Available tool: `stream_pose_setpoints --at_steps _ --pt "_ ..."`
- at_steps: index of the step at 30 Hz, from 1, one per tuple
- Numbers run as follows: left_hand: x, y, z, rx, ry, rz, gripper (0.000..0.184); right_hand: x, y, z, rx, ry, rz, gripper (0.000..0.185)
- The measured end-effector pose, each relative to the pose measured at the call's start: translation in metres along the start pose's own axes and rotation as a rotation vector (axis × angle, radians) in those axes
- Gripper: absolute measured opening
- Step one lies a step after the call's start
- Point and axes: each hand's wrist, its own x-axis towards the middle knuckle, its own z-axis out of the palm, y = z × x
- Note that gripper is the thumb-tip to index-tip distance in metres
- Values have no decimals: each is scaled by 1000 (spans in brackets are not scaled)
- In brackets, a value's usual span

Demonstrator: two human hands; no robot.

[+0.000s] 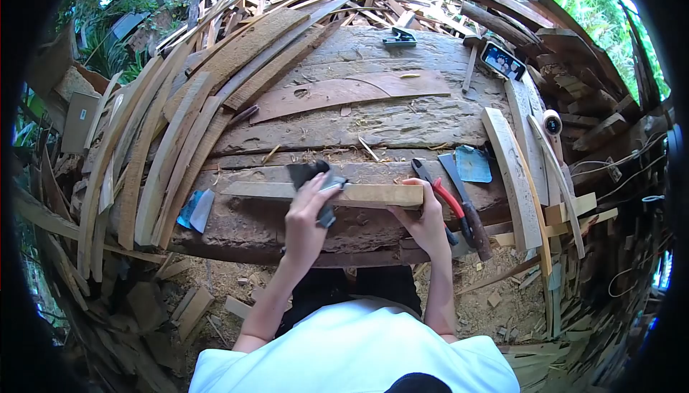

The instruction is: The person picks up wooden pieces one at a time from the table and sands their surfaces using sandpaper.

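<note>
A squared strip of wood (pixel 384 195) lies crosswise along the near part of the weathered bench. My left hand (pixel 307 206) is closed around a dark, folded sheet of sandpaper (pixel 304 172), pressed over the strip left of its middle; the sheet's lower end hangs below the strip. At the strip's right end, my right hand (pixel 425 219) grips the wood with fingers and thumb. Just beyond that hand lie pliers with red handles (pixel 446 195) and a flat-bladed tool with a wooden handle (pixel 470 213). A blue sheet (pixel 474 164) rests behind them.
Long boards (pixel 172 156) line the bench's left side, and a thick batten (pixel 511 178) lies at the right. A phone (pixel 504 61), a hammer (pixel 470 63) and a small metal tool (pixel 400 37) sit farther back. Scrap wood (pixel 323 5) is heaped beyond.
</note>
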Motion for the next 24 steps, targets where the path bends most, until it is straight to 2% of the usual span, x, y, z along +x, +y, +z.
stream_pose_setpoints --at_steps 5,7,8,9,11,13,17,19,21,24 --pt "10 43 51 -157 -196 267 53 -3 6 -2 10 2 -27 48" --pt "13 62 62 -208 -251 326 58 -11 29 -2 5 -24 5 48" --pt "10 62 70 -234 -219 326 67 -11 35 0 62 -7 -26 49" --pt "12 61 68 -239 -219 331 67 -10 34 0 117 8 -58 49" --pt "17 52 55 -253 -305 310 63 -9 29 -1 66 17 -58 47" --pt "11 34 47 -189 -243 300 62 -4 10 -3 5 -5 -58 47" --pt "-4 -4 10 -85 -94 106 59 -2 4 -1 -43 1 -23 50" --pt "-11 -23 -13 45 -9 18 49 -1 2 0 -45 7 -32 49" --pt "-16 -40 -33 169 39 62 41 0 2 -1 -50 13 -47 49" --pt "-18 -42 -35 78 44 18 35 0 2 1 -33 19 -40 48"
